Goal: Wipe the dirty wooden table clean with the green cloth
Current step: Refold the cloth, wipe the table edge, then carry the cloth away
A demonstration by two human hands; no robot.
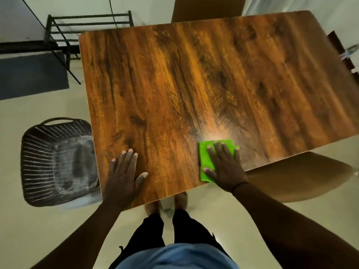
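Wooden table (174, 84) — green cloth (206, 162) near its front edge — basket (38, 162) beside

Right hand (226, 167) covers most of green cloth (206, 161); basket (56, 162) left of left hand (124, 175) blurred, contents unclear; table's (194, 84) far right corner cut off.

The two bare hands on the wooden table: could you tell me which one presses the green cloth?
The right hand, flat on the green cloth; the left hand rests on bare wood.
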